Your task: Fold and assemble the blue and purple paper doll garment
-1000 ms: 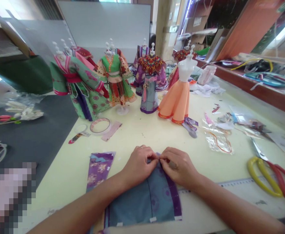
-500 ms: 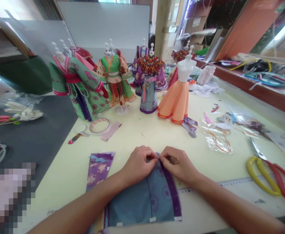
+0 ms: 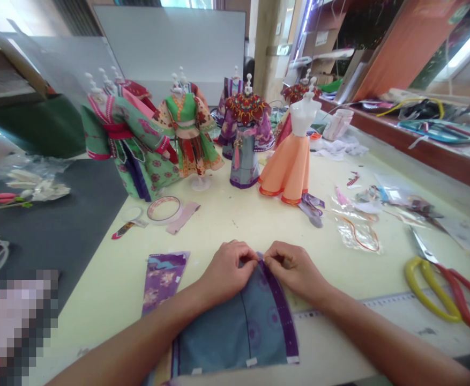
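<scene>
A blue-grey fabric piece (image 3: 214, 338) with a purple border lies flat on the pale table in front of me, small white tape bits along its near edge. At its far edge, my left hand (image 3: 232, 268) pinches the cloth between thumb and fingers. Close beside it, my right hand (image 3: 293, 265) is also closed in a pinch, on the top corner of the purple border. The fingertips nearly meet, and what lies between them is largely hidden. Left of my hands rests a purple patterned fabric piece (image 3: 164, 279), partly under the left forearm.
Doll-sized dress forms in costumes stand behind, including one in an orange skirt (image 3: 286, 166). A tape roll (image 3: 163, 208) lies at left. On the right are scissors (image 3: 433, 289) with yellow and red handles, a ruler (image 3: 383, 300) and small plastic bags (image 3: 359, 234).
Both hands keep pinching the far edge of the fabric in nearly the same spot. The whole view has shifted very slightly.
</scene>
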Demonstrator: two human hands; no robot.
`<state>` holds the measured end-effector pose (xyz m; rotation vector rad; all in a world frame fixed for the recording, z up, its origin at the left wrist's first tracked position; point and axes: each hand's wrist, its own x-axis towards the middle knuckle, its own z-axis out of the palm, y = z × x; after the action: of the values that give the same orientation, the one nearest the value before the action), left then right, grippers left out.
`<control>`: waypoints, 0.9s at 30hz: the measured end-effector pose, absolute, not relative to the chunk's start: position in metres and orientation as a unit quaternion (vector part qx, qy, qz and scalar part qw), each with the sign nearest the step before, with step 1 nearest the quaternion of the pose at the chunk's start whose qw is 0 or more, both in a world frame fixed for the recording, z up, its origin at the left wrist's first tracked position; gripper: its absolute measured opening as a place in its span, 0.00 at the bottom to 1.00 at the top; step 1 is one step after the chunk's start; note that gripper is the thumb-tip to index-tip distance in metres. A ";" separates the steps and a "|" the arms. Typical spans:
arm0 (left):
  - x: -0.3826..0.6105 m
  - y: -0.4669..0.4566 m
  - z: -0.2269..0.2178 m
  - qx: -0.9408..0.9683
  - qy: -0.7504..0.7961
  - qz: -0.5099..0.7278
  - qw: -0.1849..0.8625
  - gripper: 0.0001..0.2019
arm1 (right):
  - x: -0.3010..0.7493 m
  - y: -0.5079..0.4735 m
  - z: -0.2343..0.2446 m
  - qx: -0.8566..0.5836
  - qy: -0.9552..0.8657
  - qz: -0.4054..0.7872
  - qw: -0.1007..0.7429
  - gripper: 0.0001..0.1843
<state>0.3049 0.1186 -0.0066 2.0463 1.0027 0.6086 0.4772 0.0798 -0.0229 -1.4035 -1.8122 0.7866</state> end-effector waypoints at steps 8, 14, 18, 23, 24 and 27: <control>0.305 0.119 -0.006 0.804 0.394 0.234 0.379 0.06 | 0.479 0.081 -0.021 -0.550 -0.682 0.325 0.356 0.08; 0.305 0.119 -0.005 0.798 0.402 0.230 0.386 0.06 | 0.479 0.083 -0.021 -0.552 -0.660 0.359 0.363 0.08; 0.305 0.120 -0.004 0.792 0.407 0.228 0.394 0.06 | 0.481 0.084 -0.020 -0.554 -0.651 0.369 0.364 0.07; 0.305 0.120 -0.003 0.789 0.409 0.229 0.398 0.06 | 0.483 0.084 -0.018 -0.565 -0.646 0.355 0.371 0.07; 0.305 0.120 -0.003 0.788 0.409 0.229 0.399 0.07 | 0.484 0.084 -0.018 -0.567 -0.645 0.352 0.372 0.07; 0.305 0.119 -0.003 0.787 0.412 0.230 0.397 0.07 | 0.487 0.086 -0.017 -0.575 -0.642 0.336 0.379 0.08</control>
<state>0.3048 0.1194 -0.0034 1.9942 1.0445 0.5829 0.4873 0.0860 -0.0172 -1.4699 -1.6401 0.8585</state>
